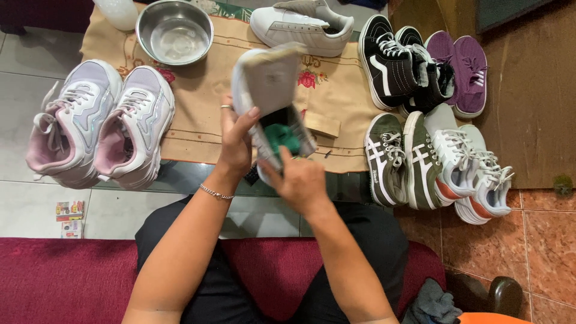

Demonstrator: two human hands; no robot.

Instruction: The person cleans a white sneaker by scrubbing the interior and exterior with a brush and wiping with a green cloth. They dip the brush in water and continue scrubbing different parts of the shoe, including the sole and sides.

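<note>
the left hand (236, 144) is closed around a white shoe (267, 90), holding it up over the beige mat (204, 96). the right hand (300, 180) pinches a green cloth (282, 138) inside the shoe. i think the shoe can slip and fall on the steel bowl (174, 33), because only the fingers support it.

A tan embroidered cloth (198, 114) covers the grey tiled floor (18, 90). On its far edge sit a steel bowl (174, 31) and a white sneaker (302, 25). Pink-lined sneakers (99, 126) straddle its left edge; black, purple, green and white pairs crowd its right edge.
</note>
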